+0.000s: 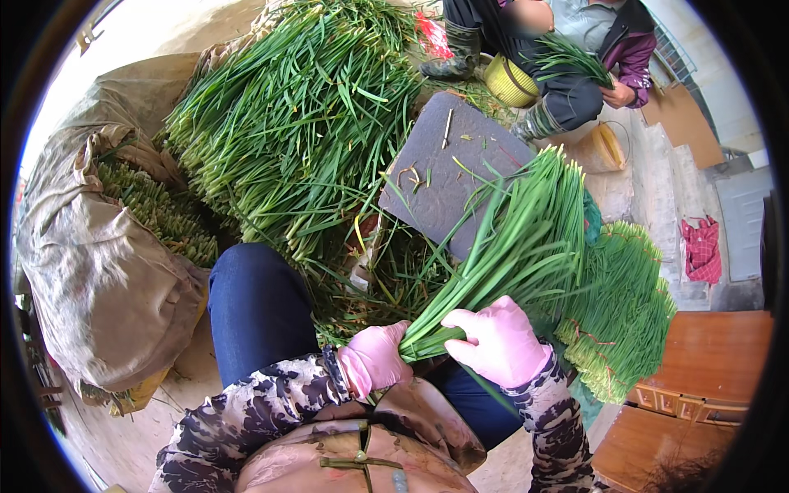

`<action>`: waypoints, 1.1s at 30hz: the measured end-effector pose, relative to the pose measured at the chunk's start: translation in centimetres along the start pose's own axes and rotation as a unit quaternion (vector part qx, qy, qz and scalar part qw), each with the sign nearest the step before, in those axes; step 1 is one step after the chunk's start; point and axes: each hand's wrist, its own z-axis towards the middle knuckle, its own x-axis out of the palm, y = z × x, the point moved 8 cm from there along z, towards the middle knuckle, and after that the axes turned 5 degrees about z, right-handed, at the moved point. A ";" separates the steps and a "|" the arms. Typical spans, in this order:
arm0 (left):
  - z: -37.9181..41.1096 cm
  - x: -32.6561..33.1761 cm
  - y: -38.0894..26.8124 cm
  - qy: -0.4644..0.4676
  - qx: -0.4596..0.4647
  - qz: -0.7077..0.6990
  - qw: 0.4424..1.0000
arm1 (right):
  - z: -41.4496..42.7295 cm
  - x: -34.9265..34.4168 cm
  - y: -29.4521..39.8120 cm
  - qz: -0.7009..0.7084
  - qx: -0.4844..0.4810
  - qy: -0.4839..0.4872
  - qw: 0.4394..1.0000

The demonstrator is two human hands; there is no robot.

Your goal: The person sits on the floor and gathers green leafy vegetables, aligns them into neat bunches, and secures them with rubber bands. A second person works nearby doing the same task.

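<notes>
My left hand (376,360), in a pink glove, is closed around one end of a bunch of long green leaves, apparently garlic chives (493,259). The bunch fans up and right over a grey padded board (456,160), where pale ends show. My right hand (499,342), also in a pink glove, is at the bunch's lower side with thumb and forefinger apart. A leaf passes near those fingers; whether they grip it cannot be told. Loose leaf scraps (394,277) litter the space between my knees. Tied bundles of chives (622,308) are stacked at my right.
A large heap of chives (308,105) rises ahead on the left, beside a cloth-covered sack (117,283). A person (592,37) sits opposite holding chives, near a yellow basket (510,81) and a pale bucket (601,150). Wooden furniture (709,345) stands at right.
</notes>
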 end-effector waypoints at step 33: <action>-0.3 0.4 -1.0 0.045 -0.007 0.087 0.995 | 4.3 -2.5 -2.3 -0.197 0.080 -0.045 0.976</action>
